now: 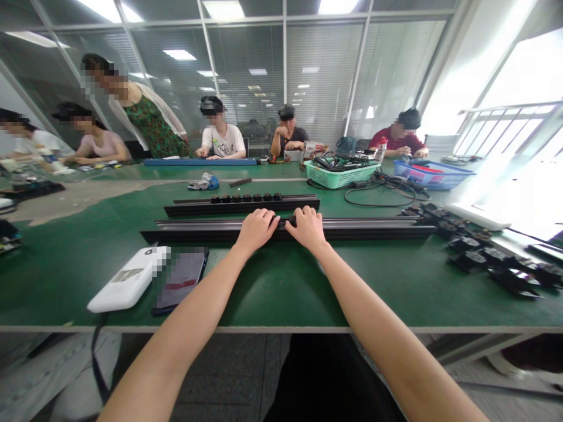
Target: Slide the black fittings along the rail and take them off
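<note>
A long black metal rail (373, 232) lies crosswise on the green table in front of me. My left hand (257, 228) rests on its middle, the fingers curled over the top and the thumb pointing inward. Close beside it, my right hand (309, 227) is bent over the same rail. Small black blocks show at the thumbs and fingertips of both hands, partly covered by them. Just behind lies a shorter black rail (197, 209), with several small black blocks (247, 198) in a row along its top.
A white device (125, 281) and a phone (182, 278) lie at left. Many black parts (477, 252) are spread at right. Behind stand a green basket (338, 174) of cables, a blue basket (433, 174) and a loose black cable (382, 193). Several people sit or stand across the table.
</note>
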The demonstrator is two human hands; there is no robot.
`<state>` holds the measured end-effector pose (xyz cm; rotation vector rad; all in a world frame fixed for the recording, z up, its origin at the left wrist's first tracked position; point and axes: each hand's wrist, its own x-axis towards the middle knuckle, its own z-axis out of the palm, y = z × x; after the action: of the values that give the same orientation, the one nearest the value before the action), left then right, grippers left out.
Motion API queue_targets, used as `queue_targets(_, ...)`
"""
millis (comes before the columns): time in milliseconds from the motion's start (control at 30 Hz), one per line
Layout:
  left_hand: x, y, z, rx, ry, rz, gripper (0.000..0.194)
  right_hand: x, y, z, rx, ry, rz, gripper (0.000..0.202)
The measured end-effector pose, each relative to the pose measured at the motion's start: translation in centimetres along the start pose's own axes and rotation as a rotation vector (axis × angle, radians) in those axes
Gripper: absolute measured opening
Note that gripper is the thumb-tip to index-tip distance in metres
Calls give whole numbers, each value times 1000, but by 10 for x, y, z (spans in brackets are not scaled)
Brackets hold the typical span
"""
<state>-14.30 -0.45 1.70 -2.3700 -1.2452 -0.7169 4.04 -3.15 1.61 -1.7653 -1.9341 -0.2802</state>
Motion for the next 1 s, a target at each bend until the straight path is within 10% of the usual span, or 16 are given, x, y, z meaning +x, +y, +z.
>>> queue_targets(1000, 0, -1, 1, -1, 8, 4, 31, -3, -8, 9, 221, -42, -8, 38)
